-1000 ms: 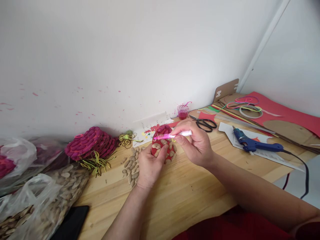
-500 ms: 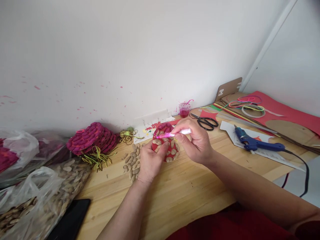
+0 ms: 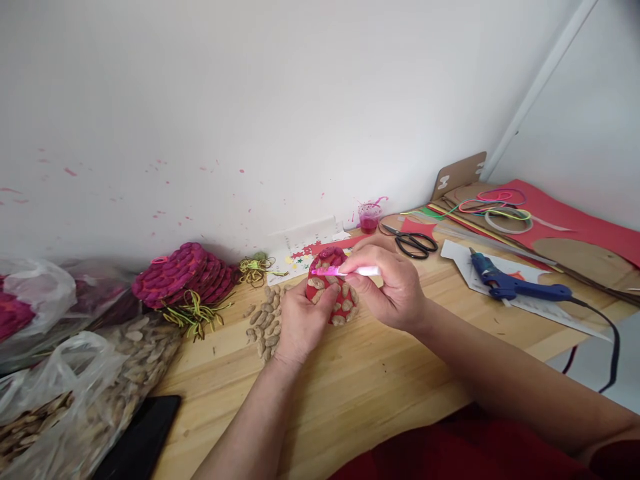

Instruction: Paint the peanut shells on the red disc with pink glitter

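My left hand (image 3: 306, 320) grips a red disc (image 3: 345, 308) with peanuts stuck on it, thumb on top. Along its far edge the peanuts are coated magenta; the nearer ones are still tan. Pinched in my right hand (image 3: 393, 283) is a paintbrush (image 3: 367, 271) with a white handle and pink-stained end, its tip over the far left part of the disc. Loose peanuts (image 3: 265, 323) lie left of my left hand. Behind the disc stands a clear cup of magenta paint (image 3: 370, 219) against the wall.
To the right are black scissors (image 3: 410, 240), a blue glue gun (image 3: 515, 287) with its cable, coloured cords (image 3: 493, 203) and red sheets (image 3: 575, 217). At left sit stacked magenta peanut discs (image 3: 175, 277), green-yellow strings (image 3: 197, 313), a bag of peanuts (image 3: 135, 353) and a black flat object (image 3: 145, 433).
The brush tip has shifted slightly on the disc, and its handle lies more level. My right hand has turned a little; my left hand keeps its hold.
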A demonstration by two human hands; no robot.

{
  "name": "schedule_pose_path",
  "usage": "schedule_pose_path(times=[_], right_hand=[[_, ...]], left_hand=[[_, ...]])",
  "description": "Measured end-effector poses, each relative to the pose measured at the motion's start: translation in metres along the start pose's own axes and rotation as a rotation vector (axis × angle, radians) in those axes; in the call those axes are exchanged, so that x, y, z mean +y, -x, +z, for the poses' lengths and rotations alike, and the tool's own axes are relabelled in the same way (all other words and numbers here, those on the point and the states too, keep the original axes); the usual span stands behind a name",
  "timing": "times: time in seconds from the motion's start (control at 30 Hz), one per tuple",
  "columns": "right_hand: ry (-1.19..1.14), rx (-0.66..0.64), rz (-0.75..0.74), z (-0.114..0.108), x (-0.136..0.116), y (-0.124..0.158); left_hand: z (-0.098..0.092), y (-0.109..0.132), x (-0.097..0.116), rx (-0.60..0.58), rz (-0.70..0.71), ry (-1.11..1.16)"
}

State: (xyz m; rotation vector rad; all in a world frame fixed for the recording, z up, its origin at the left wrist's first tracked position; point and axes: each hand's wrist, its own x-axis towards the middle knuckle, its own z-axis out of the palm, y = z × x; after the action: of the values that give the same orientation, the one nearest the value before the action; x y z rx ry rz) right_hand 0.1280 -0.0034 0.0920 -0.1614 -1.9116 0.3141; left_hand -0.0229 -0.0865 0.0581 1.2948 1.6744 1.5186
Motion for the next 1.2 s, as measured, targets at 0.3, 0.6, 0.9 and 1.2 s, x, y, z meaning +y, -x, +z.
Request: schedule_pose_path(times=[0.3, 0.6, 0.9, 1.2], right_hand=[[0.041, -0.044, -0.070, -0.0001, 0.0003, 0.0007], [0.074, -0.066, -0.097, 0.0013, 0.0016, 0.0019], [0.104, -0.073, -0.111, 0.0015, 0.0011, 0.0023], [0.098, -0.074, -0.108, 0.0021, 0.0015, 0.0026]], left_hand=[[-0.0001, -0.0001, 0.0007, -0.021, -0.002, 0.006], [-0.0028, -0.0014, -0.0003, -0.011, -0.024, 0.014], [-0.0017, 0.0005, -0.0020, -0.013, -0.049, 0.038], [0.0004, 0.0004, 0.0021, -0.032, -0.096, 0.118]])
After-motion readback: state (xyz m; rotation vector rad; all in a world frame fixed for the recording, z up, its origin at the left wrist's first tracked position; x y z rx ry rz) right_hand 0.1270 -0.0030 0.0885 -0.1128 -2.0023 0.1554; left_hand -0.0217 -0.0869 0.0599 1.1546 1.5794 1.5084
